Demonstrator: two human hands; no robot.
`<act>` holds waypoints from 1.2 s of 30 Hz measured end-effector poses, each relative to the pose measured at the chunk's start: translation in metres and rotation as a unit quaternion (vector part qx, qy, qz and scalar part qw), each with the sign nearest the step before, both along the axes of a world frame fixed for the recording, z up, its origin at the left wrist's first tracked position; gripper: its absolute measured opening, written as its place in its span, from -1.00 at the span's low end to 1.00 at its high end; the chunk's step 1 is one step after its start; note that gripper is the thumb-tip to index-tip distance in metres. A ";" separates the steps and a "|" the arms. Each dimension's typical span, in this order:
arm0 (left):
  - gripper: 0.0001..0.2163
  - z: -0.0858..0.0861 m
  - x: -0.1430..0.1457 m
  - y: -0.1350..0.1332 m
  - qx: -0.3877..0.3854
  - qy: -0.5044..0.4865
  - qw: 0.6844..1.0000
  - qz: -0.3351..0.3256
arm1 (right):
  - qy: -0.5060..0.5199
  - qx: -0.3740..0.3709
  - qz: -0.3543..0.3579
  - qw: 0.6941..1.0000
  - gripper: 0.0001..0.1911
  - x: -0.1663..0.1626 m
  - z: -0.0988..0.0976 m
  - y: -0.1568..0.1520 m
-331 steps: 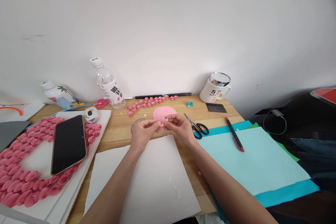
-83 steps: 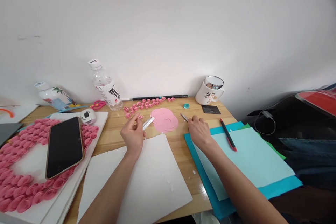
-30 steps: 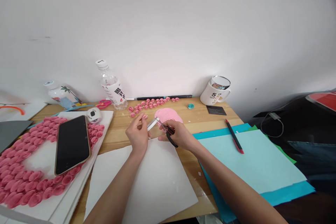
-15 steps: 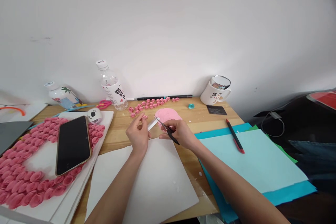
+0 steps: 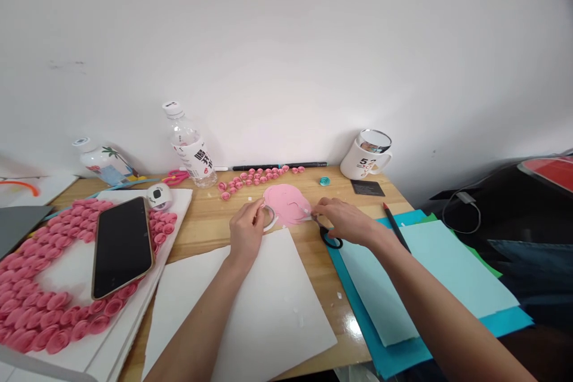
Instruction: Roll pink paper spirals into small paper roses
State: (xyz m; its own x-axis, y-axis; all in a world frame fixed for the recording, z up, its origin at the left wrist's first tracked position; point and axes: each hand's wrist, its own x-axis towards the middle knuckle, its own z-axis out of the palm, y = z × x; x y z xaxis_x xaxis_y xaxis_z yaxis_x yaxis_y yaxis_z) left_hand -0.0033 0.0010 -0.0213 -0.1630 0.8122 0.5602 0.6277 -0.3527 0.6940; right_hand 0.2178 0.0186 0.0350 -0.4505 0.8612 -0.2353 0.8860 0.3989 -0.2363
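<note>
My left hand (image 5: 246, 230) is closed, with its fingertips pinching a narrow white strip (image 5: 270, 225) that curls beside the pink paper. My right hand (image 5: 347, 219) is bent over a pair of black-handled scissors (image 5: 332, 242), its fingers at the middle part. One finger loop sticks out below that hand, by the edge of the blue paper, and the blades point left. Between both hands lies round pink paper (image 5: 284, 198) with a curved cut in it and small white bits on top. A white sheet (image 5: 268, 304) lies under my left forearm.
Small pink paper roses (image 5: 257, 178) sit behind the pink paper. A bottle (image 5: 192, 149) stands behind left, a mug (image 5: 364, 155) behind right. A phone (image 5: 123, 250) rests on the rose-covered board at left. Blue sheets (image 5: 452, 274) and a pen (image 5: 394, 224) lie right.
My right hand has moved right with the scissors, away from my left hand, and its fingers have come out of the handle. The white strip now curls down from my left hand.
</note>
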 end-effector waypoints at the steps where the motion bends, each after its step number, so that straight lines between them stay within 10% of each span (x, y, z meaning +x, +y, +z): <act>1: -0.79 -0.001 -0.001 0.001 -0.002 0.014 1.000 -0.007 | -0.006 0.007 -0.002 1.000 -0.56 0.000 0.001 0.001; 16: -0.77 -0.001 -0.001 0.001 -0.030 0.033 0.999 -0.026 | 0.099 0.065 -0.194 0.974 -0.90 -0.021 -0.037 0.016; 36: -0.74 -0.004 0.000 0.001 -0.036 0.008 0.997 -0.065 | 0.021 0.075 -0.222 0.972 -0.79 -0.037 -0.047 0.008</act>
State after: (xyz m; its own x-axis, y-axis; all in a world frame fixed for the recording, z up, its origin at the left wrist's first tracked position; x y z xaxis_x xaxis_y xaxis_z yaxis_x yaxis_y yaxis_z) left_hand -0.0036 0.0022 -0.0249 -0.0451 0.8642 0.5012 0.5909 -0.3815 0.7109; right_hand 0.1806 0.0270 -0.0116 -0.0330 0.9961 -0.0815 0.9694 0.0121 -0.2451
